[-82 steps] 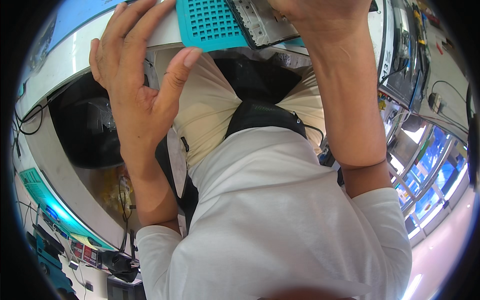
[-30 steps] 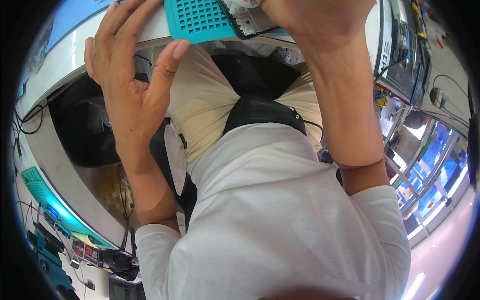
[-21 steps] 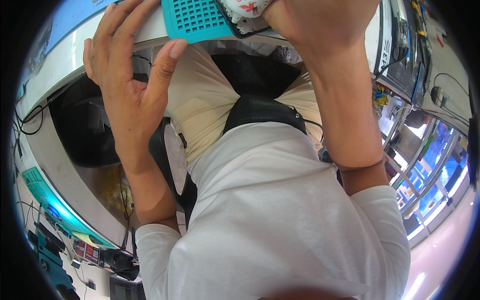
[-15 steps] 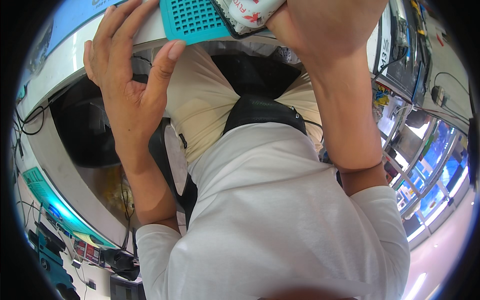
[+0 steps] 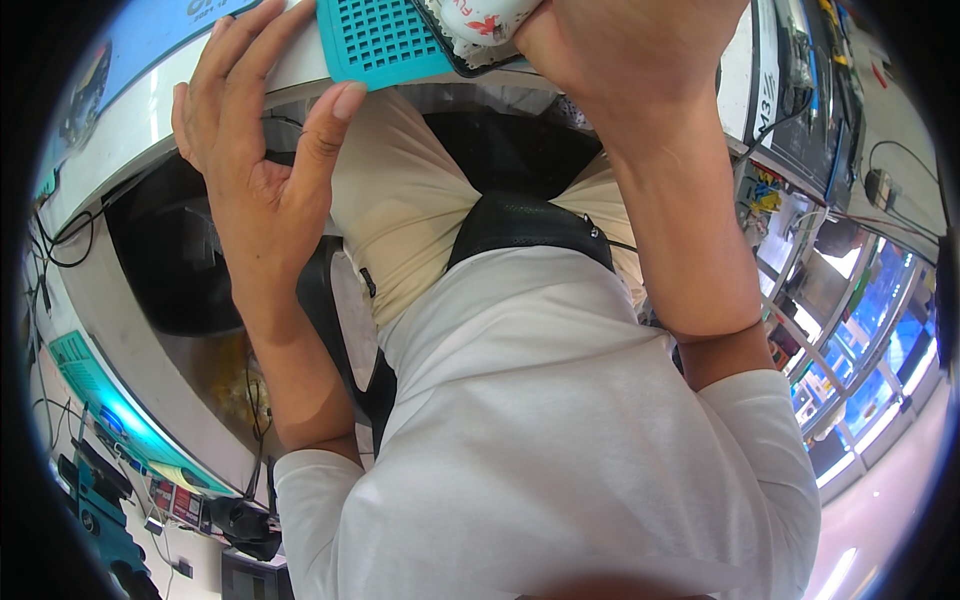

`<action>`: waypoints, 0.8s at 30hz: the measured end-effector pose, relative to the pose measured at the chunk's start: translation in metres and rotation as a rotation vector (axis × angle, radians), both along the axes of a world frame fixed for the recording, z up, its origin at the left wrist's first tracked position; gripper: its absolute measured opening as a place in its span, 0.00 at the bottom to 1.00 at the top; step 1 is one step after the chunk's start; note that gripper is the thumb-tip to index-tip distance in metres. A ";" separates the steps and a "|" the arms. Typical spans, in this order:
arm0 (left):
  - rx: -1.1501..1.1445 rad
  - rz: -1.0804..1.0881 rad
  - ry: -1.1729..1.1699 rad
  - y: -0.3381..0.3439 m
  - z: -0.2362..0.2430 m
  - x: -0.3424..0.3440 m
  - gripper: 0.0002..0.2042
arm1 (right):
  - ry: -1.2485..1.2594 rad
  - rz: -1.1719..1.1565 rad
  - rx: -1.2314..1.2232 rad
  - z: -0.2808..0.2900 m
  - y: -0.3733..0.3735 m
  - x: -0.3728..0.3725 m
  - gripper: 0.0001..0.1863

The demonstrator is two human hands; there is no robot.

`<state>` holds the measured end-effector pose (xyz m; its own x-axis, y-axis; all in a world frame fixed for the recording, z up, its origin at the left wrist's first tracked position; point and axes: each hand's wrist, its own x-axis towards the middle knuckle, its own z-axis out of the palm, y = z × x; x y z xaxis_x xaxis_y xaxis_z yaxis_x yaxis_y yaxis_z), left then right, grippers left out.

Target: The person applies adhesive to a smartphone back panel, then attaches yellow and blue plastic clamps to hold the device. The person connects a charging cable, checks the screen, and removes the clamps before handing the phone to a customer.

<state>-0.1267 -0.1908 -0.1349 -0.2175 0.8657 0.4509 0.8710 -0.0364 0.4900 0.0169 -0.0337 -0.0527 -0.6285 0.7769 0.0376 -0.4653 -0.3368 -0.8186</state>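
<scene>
My left hand (image 5: 250, 160) is raised over the edge of a white workbench (image 5: 155, 110), fingers spread and nothing in it. Its thumb tip comes close to the corner of a teal mat with square holes (image 5: 375, 45). At the top, my right hand (image 5: 645, 55) is closed against a white rounded object with red print (image 5: 485, 22); the upper frame edge cuts this object off, so its kind is unclear. Under it lies a black-rimmed tray (image 5: 490, 68) with crumpled whitish material inside, overlapping the mat. My right fingertips are hidden behind the hand.
A blue sheet (image 5: 150, 45) covers the bench at upper left. Black cables (image 5: 70, 235) hang along the left bench edge. To the right stand dark equipment (image 5: 800, 150) and a metal rack (image 5: 850, 350). My lap and a black waist pouch (image 5: 530, 230) are below the bench edge.
My right hand and the white object have shifted slightly left and up over the black-rimmed tray. My left hand stays almost where it was, fingers still spread.
</scene>
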 end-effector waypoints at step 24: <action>0.049 0.140 -0.258 0.011 0.038 0.003 0.16 | 0.562 -0.134 -0.333 0.026 0.054 0.179 0.22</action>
